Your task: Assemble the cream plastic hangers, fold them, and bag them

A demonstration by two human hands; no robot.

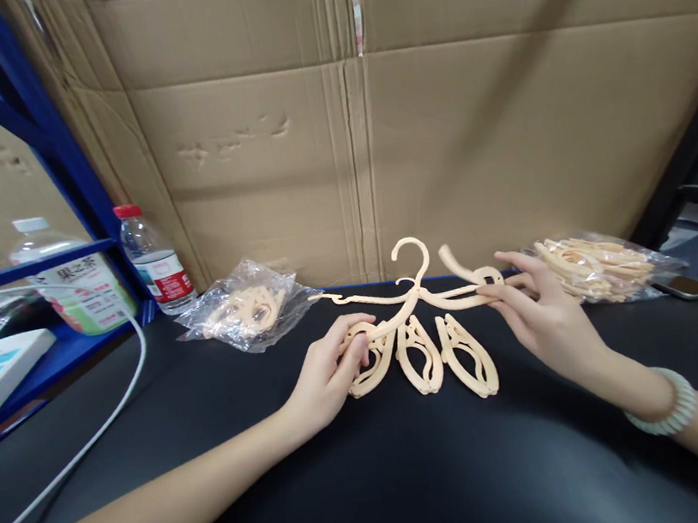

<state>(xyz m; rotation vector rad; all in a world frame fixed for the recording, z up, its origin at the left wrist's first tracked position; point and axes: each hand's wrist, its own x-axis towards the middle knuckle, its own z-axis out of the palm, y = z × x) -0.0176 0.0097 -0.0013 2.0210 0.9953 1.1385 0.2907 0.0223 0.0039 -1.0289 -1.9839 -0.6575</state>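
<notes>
Plastic folding hanger point(416, 295) seemed light, stiff, best held along its arms point(399, 320), where left hand point(328, 368) and right hand point(548, 316) pinched it.

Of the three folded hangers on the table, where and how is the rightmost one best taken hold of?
Probably pinch the rightmost folded hanger by its right rim, near the closer end, coming from the near right. It lies flat as a narrow loop, with the middle folded hanger close on its left.

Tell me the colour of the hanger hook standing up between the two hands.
Pale cream-beige; the hanger hook shows best in the head view.
</notes>
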